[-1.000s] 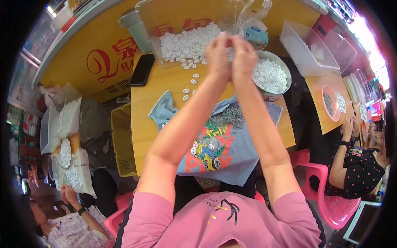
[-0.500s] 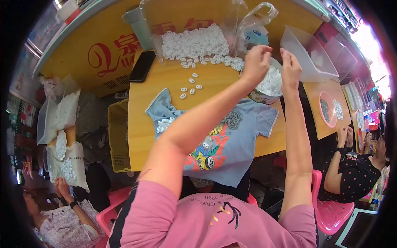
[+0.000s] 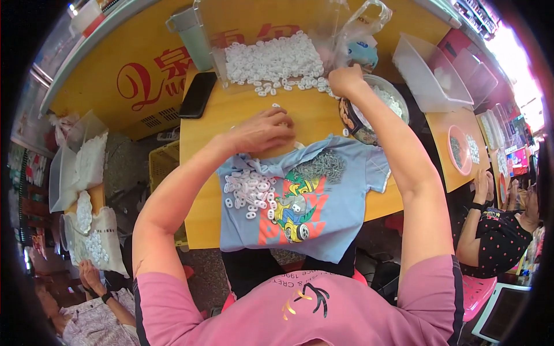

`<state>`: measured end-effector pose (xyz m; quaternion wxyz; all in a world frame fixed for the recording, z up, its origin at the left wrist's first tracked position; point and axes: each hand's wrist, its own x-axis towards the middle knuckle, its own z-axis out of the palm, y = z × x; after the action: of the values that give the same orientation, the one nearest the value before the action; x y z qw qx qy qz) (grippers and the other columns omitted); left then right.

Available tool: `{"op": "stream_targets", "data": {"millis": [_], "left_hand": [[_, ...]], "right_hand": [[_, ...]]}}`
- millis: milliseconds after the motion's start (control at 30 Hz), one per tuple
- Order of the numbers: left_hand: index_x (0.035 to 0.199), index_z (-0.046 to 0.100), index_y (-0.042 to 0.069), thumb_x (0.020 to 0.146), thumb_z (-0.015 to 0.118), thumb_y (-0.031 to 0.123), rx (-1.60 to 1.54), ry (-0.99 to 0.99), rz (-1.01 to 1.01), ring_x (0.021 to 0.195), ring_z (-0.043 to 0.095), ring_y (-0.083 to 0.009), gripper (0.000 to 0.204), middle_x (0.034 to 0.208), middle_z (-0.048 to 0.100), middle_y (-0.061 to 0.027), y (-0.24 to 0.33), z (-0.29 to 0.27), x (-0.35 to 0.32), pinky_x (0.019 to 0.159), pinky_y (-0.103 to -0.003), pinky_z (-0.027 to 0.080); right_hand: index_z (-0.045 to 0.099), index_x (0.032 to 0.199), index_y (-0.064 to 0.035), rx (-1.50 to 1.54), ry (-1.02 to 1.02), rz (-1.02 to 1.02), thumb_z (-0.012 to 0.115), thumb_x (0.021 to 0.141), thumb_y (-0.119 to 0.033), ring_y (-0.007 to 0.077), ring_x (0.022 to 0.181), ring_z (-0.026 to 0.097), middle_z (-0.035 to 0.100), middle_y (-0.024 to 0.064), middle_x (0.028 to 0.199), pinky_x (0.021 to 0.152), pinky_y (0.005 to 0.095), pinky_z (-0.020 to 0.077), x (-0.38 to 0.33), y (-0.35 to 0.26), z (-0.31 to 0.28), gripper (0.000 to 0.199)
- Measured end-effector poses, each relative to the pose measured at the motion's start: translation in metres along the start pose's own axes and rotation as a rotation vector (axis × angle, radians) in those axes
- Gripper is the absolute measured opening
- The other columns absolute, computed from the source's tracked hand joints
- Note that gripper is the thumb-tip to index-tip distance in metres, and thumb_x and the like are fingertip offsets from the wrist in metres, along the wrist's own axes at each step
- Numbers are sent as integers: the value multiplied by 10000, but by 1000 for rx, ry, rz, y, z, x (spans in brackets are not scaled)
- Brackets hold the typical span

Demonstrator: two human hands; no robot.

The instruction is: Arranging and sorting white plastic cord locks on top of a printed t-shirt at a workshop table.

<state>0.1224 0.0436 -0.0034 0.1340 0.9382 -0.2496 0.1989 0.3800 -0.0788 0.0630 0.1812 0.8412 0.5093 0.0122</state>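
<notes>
The left hand (image 3: 266,130) is palm down over the table (image 3: 320,118), fingers together and curled under; whether they grip anything cannot be told. The right hand (image 3: 348,81) is bent into a loose fist at the near right corner of the clear bin, beside the round tin; its fingertips are hidden, so what it may pinch cannot be told. The two hands are well apart.

Small white pieces (image 3: 251,187), oval with two holes, lie in a heap on the left part of a blue T-shirt (image 3: 346,213), which is spread over the table's near edge and hangs down over it. A heap of thin grey bits (image 3: 323,167) lies higher on the shirt, right of the white heap.

The tin (image 3: 351,117), partly behind the right forearm, holds many white pieces. The clear bin (image 3: 259,20) at the back holds a broad bed of them, with more spilling onto the table in front. Right of this bin sits a clear plastic bag (image 3: 369,20) with a blue packet (image 3: 362,53); left of it stand a pale green cup (image 3: 197,43) and a black phone (image 3: 198,95) lying flat.

Farther right, a pink basin (image 3: 466,164) holds grey bits.
</notes>
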Motion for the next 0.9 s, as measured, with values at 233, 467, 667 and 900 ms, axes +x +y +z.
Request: {"op": "stream_targets", "data": {"millis": [233,467,667,900], "left_hand": [[1072,650,43,898,681,101,-96,46,-255,1108,567,-339,187,1132,590,-140,-34,-2,-23,945,-422,487],[1195,607,35,899,673,89,0,272,-608,1148,553,-368,309,1236,563,-170,-39,1,-42,966,-422,474],[1254,579,14,903,669,129,192,322,-743,1132,552,-371,381,1188,589,-185,-46,21,-22,968,-427,464],[1183,632,27,889,668,110,153,365,-654,1076,562,-362,307,1124,617,-165,-47,27,-6,937,-443,467]], "right_hand": [[744,1123,-54,55,-120,39,583,863,-158,336,1130,680,705,170,1216,887,533,516,27,-17,7,323],[740,1131,-37,99,-160,-1,597,839,-95,355,1115,687,704,193,1202,881,461,562,32,-11,-8,331],[757,1080,-42,143,-52,50,618,824,-89,346,1070,706,719,191,1159,856,451,571,19,-30,15,294],[711,1146,-83,405,130,-39,516,866,-129,409,1075,657,694,231,1141,926,487,522,7,-32,6,345]]}}
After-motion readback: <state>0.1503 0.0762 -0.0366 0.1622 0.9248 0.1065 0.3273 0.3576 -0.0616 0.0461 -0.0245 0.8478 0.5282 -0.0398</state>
